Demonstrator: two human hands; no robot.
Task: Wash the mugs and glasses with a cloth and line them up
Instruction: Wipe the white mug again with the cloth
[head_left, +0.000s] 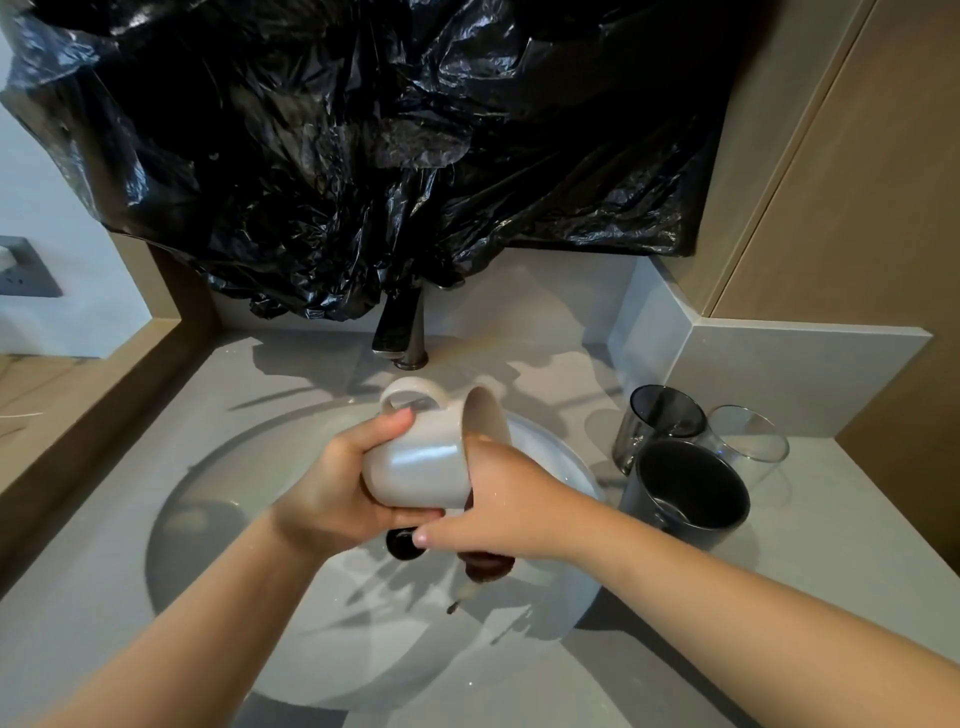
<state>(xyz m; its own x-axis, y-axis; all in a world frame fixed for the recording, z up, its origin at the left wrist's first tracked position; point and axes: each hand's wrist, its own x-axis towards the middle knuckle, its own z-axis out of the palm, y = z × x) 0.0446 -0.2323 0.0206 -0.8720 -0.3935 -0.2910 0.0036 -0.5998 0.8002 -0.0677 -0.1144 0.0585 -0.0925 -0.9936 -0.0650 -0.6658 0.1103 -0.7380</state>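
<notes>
A cream mug (421, 457) lies on its side over the round sink (218, 499), handle up, mouth to the right. My left hand (337, 488) grips its base and body. My right hand (498, 499) reaches into the mug's mouth, fingers hidden inside, and holds a dark reddish cloth (485, 565) that hangs dripping below the palm. On the counter to the right stand a dark grey mug (685, 493), a smoky glass (657, 421) and a clear glass (748, 436), close together.
A dark faucet (402, 332) rises behind the sink under a large black plastic sheet (363, 145). The drain (402, 543) shows below the mug. Grey countertop (779, 561) surrounds the basin; a wooden ledge (78, 395) runs along the left.
</notes>
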